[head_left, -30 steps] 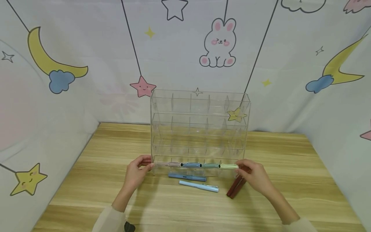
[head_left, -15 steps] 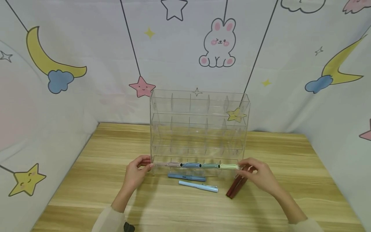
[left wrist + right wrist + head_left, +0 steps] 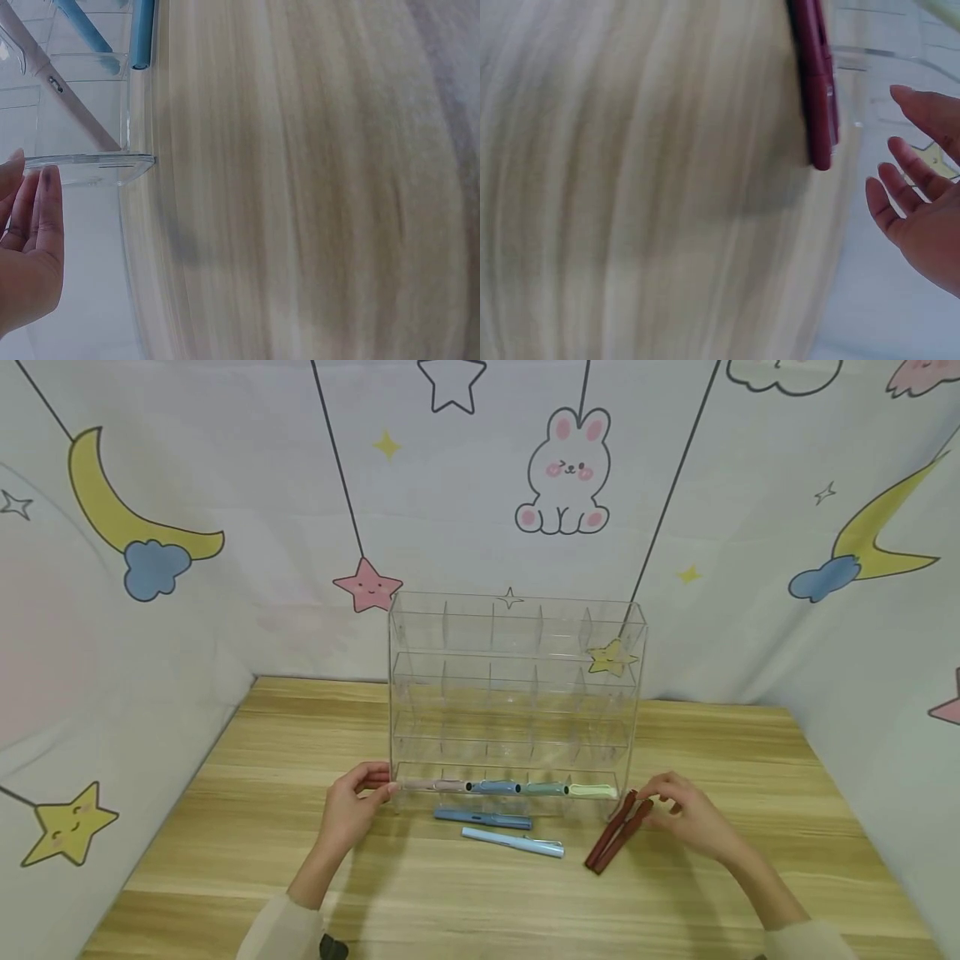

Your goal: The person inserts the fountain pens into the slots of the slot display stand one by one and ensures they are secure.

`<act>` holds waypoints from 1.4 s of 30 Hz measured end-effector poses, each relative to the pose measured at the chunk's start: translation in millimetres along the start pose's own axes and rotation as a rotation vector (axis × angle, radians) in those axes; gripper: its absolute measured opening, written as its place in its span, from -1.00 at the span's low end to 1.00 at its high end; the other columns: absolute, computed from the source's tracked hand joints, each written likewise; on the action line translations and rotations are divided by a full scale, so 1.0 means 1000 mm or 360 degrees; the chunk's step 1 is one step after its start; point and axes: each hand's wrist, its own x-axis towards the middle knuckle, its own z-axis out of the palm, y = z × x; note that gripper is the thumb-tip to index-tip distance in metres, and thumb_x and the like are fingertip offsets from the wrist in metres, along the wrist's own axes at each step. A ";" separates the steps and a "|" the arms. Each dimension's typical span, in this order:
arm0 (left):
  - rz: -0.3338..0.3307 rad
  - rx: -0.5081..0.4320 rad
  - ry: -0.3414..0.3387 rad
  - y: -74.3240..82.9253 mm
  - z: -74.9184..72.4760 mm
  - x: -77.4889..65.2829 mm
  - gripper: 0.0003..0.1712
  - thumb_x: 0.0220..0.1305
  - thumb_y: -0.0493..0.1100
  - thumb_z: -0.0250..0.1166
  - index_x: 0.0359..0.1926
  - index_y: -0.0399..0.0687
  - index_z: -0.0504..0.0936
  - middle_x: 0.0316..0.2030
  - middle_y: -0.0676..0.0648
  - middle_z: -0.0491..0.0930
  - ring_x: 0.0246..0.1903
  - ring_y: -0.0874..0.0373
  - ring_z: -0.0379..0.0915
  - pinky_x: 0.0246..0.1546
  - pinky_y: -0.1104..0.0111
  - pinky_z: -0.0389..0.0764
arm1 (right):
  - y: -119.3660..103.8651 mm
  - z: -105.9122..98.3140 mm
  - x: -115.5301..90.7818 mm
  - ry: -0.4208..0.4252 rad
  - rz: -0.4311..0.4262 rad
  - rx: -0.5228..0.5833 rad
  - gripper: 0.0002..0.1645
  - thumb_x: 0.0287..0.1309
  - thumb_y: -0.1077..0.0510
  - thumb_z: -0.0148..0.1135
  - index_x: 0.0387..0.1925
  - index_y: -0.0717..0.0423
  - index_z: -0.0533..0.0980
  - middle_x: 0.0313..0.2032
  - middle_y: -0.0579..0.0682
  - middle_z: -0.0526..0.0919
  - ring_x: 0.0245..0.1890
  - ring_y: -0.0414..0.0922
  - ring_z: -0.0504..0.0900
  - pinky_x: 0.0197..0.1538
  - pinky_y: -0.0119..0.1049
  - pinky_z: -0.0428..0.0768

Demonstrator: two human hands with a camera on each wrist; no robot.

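Observation:
A transparent acrylic pen rack [image 3: 517,693] with rows of compartments stands upright on the table. My left hand [image 3: 352,806] pinches its left side panel [image 3: 90,159] near the bottom, thumb in front and fingers behind. In the bottom row lie several pens: a pale pink pen [image 3: 438,785], a blue pen [image 3: 495,787], a green pen [image 3: 547,788] and a light green pen [image 3: 592,791]. My right hand [image 3: 693,818] hovers right of the rack with fingers loosely bent and holding nothing. Beside it two dark red pens [image 3: 618,833] lie on the table, close together.
In front of the rack, a darker blue pen [image 3: 482,818] and a light blue pen [image 3: 513,842] lie on the wooden table [image 3: 465,910]. Behind stands a white curtain [image 3: 480,527] printed with stars, moons and a rabbit.
My right hand has let go of the rack's lower right corner and moved right, baring the upper ends of the dark red pens. My left hand keeps its place on the rack.

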 end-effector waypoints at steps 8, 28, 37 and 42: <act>0.0005 0.0003 -0.0013 0.000 -0.001 0.000 -0.73 0.08 -0.43 0.29 -0.14 -0.35 0.55 -0.27 -0.21 0.56 -0.27 0.06 0.52 -0.33 0.49 0.60 | 0.024 0.018 -0.006 0.0069 0.0000 -0.0058 -0.66 -0.32 0.44 0.41 -0.39 0.16 0.55 -0.20 0.14 0.42 -0.15 0.16 0.32 -0.25 -0.06 0.43; 0.0016 0.0015 -0.0009 0.000 -0.001 0.002 -0.73 0.08 -0.41 0.30 -0.14 -0.32 0.56 -0.27 -0.20 0.57 -0.25 0.04 0.52 -0.32 0.49 0.60 | 0.035 0.033 -0.015 0.0065 -0.0079 -0.0084 -0.63 -0.35 0.44 0.45 -0.40 0.10 0.55 -0.17 0.14 0.40 -0.17 0.04 0.38 -0.21 -0.29 0.48; 0.0010 -0.0007 -0.0008 -0.002 0.000 0.001 -0.73 0.07 -0.42 0.30 -0.14 -0.33 0.56 -0.27 -0.20 0.57 -0.26 0.04 0.52 -0.32 0.48 0.61 | 0.036 0.031 -0.027 0.0060 -0.0106 -0.0117 -0.57 -0.41 0.54 0.35 -0.40 0.11 0.59 -0.18 0.10 0.40 -0.19 -0.12 0.37 -0.15 -0.38 0.47; 0.0007 -0.0019 -0.0010 -0.001 0.000 0.000 -0.73 0.07 -0.42 0.30 -0.14 -0.34 0.55 -0.27 -0.21 0.56 -0.26 0.03 0.51 -0.32 0.47 0.61 | 0.036 0.031 -0.033 0.0027 -0.0036 -0.0123 -0.57 -0.37 0.56 0.26 -0.40 0.10 0.60 -0.19 0.07 0.44 -0.17 -0.09 0.33 -0.16 -0.29 0.44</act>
